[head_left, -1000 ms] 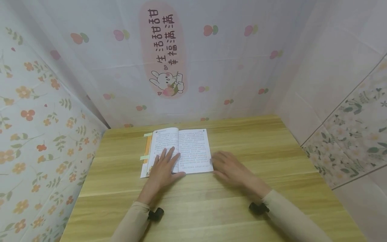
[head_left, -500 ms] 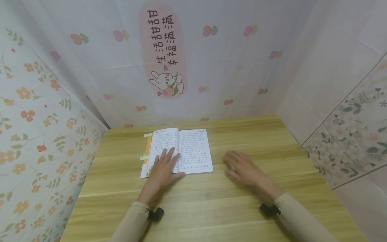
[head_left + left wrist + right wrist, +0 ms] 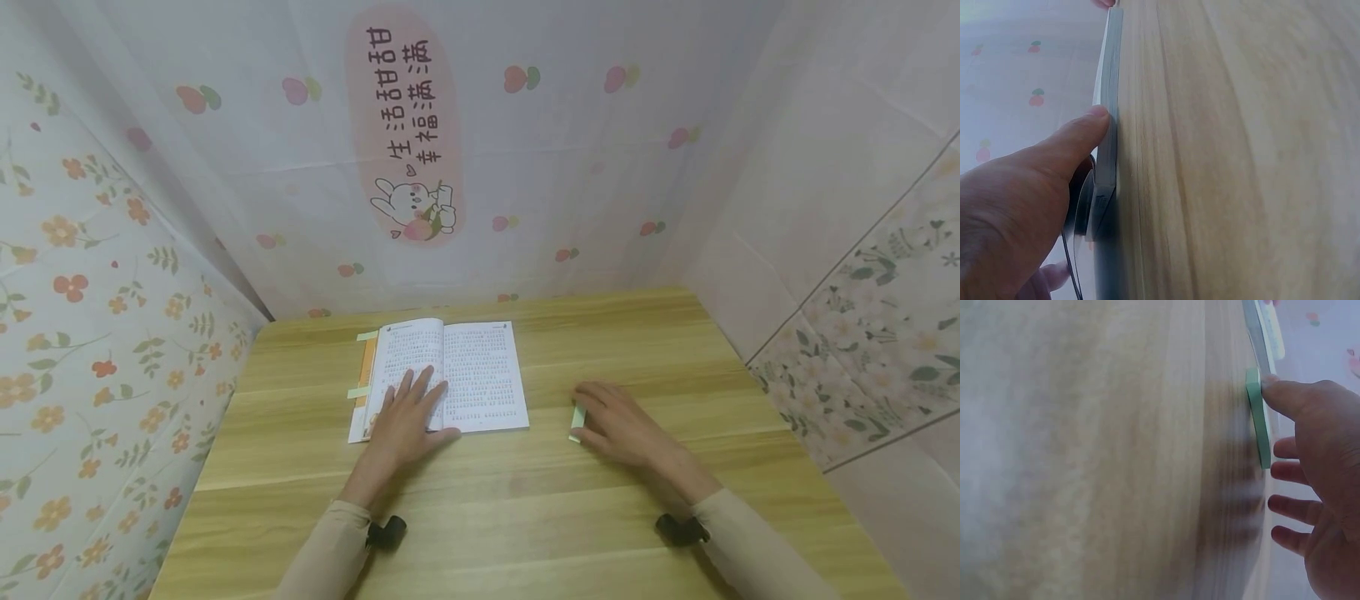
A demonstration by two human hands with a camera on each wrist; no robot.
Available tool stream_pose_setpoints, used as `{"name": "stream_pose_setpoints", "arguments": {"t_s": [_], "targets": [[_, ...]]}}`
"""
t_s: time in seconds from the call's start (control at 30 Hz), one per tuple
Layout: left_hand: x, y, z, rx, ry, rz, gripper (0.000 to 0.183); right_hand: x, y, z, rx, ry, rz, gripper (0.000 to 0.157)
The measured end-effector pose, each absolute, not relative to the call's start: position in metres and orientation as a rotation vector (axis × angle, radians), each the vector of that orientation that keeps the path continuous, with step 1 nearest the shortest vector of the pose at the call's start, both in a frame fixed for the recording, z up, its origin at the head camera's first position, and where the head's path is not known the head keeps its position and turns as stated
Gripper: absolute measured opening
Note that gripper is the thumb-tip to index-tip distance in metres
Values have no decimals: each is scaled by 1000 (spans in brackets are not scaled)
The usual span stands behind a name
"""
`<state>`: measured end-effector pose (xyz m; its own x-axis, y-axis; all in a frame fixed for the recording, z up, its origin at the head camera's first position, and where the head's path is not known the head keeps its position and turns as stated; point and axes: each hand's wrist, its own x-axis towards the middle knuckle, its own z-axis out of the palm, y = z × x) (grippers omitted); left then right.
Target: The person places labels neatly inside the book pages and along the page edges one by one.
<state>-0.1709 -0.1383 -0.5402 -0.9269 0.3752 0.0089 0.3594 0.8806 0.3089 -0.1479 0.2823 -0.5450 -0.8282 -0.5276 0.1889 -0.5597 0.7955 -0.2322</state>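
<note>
Both unclenched: left grip (image 3: 405, 423) spread on open book (image 3: 483, 375); right grip (image 3: 615, 427), toward book's 4 o'clock, fingers parted at green pad (image 3: 577, 421) (thumb contact unclear), nothing clasped.

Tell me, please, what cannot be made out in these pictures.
Head view: open, white-paged paper book; its print is too small to read.
Head view: book's lower left, covered by bare left hand.
Head view: part of thin, pale-green oblong pad, hidden by bare right hand.
Left wrist view: left hand, cut off by left edge.

green block (image 3: 1259, 419), wood-grained table (image 3: 510, 508)
</note>
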Motion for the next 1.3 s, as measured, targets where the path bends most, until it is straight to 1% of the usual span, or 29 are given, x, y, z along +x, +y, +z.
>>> {"name": "stream_pose_setpoints", "arguments": {"t_s": [0.73,1.3], "targets": [[-168,-138,-540,576,2995,499,88,-147,282,-551,864,-2811,433,52],[-169,-137,-536,575,2996,491,89,-148,282,-552,944,-2697,389,47]]}}
